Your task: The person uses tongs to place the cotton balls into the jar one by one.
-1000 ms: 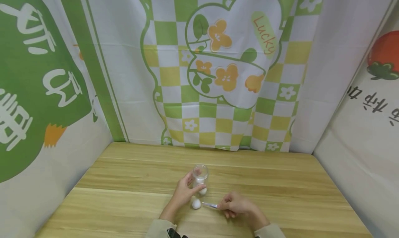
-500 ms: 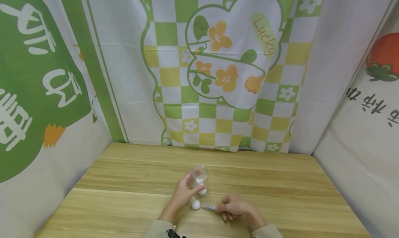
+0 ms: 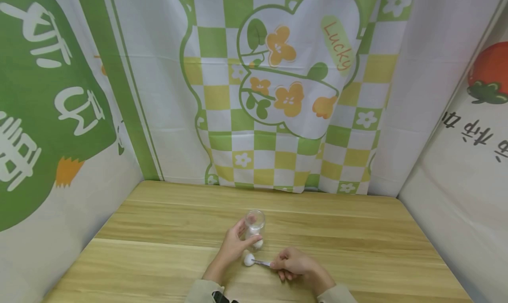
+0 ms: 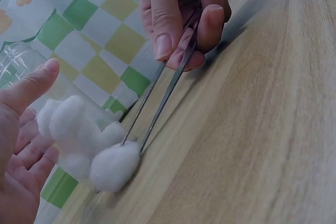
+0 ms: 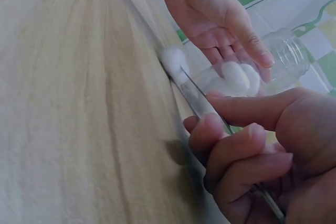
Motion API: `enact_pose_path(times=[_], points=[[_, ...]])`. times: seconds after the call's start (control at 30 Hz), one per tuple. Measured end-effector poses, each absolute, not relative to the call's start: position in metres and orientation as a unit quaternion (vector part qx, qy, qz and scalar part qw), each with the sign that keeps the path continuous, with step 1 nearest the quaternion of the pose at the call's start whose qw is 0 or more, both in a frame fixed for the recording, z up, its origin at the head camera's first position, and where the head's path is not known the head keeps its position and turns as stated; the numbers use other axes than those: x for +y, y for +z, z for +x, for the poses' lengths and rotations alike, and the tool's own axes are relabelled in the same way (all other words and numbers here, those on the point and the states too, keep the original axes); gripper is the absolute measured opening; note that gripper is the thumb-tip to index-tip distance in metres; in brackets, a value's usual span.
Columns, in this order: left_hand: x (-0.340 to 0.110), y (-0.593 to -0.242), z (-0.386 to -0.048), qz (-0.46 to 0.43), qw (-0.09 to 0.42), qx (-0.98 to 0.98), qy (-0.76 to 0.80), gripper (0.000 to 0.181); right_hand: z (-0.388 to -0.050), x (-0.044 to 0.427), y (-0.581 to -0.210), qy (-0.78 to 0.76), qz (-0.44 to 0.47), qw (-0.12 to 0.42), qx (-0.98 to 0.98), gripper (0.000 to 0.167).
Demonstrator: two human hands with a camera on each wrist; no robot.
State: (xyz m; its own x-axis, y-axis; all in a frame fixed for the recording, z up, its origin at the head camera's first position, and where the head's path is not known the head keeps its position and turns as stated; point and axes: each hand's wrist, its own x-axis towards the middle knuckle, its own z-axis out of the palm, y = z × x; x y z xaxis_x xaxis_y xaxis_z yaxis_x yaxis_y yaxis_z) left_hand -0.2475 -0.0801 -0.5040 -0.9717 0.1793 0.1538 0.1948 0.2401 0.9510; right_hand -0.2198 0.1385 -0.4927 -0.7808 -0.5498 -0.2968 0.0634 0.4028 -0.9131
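Observation:
My left hand [image 3: 233,246] holds a clear jar [image 3: 255,218] upright on the table, thumb on one side and fingers on the other. Several white cotton balls [image 4: 71,121] sit in the jar's lower part. Just in front of it, a single cotton ball [image 3: 248,259] lies on the tabletop. My right hand [image 3: 296,263] pinches a pair of metal tweezers [image 4: 167,100] between thumb and fingers. In the left wrist view, the tweezers' two tips straddle the loose cotton ball [image 4: 115,166] and touch it. The right wrist view shows them at that ball [image 5: 173,61] too.
The wooden table [image 3: 357,232] reaches back to a green and yellow checked cloth [image 3: 263,162]. Printed fabric walls stand at left [image 3: 47,95] and right [image 3: 464,162].
My right hand has moved left, bringing the tweezer tips from beside the loose cotton ball onto it. The left hand and jar stay in place.

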Motion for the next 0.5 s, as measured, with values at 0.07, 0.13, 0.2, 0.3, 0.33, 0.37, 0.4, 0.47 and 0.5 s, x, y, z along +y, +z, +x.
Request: enact_pose_path(times=[0.07,0.13,0.2,0.3,0.33,0.37,0.4,0.47,0.5], points=[[-0.0802,-0.5044,-0.2479,-0.12,0.007,-0.79,-0.602,0.079,-0.2207,0.1382,-0.4936,-0.522,-0.162,0.288,0.787,0.026],[-0.0801,-0.504,-0.248,-0.119,0.006,-0.791,-0.6,0.081,-0.2217,0.138,-0.4943,-0.52,-0.169,0.284,0.788,0.026],[-0.08,-0.5042,-0.2483,-0.12,0.005,-0.791,-0.6,0.081,-0.2224,0.138,-0.4946,-0.519,-0.175,0.282,0.788,0.026],[-0.0798,-0.5039,-0.2482,-0.12,0.005,-0.788,-0.604,0.081,-0.2224,0.1384,-0.4944,-0.517,-0.178,0.279,0.79,0.025],[-0.0798,-0.5034,-0.2477,-0.121,0.005,-0.787,-0.604,0.08,-0.2224,0.1387,-0.4944,-0.516,-0.179,0.277,0.791,0.024],[-0.0797,-0.5036,-0.2477,-0.12,0.006,-0.787,-0.605,0.08,-0.2221,0.139,-0.4942,-0.515,-0.179,0.275,0.792,0.024],[-0.0797,-0.5035,-0.2474,-0.12,0.006,-0.786,-0.606,0.079,-0.2218,0.1392,-0.4941,-0.515,-0.179,0.272,0.793,0.024],[-0.08,-0.5038,-0.2469,-0.121,0.006,-0.787,-0.606,0.079,-0.2206,0.1397,-0.4935,-0.519,-0.174,0.27,0.792,0.022],[-0.0801,-0.5041,-0.2468,-0.121,0.005,-0.786,-0.606,0.078,-0.2199,0.14,-0.4932,-0.521,-0.173,0.269,0.792,0.022]])
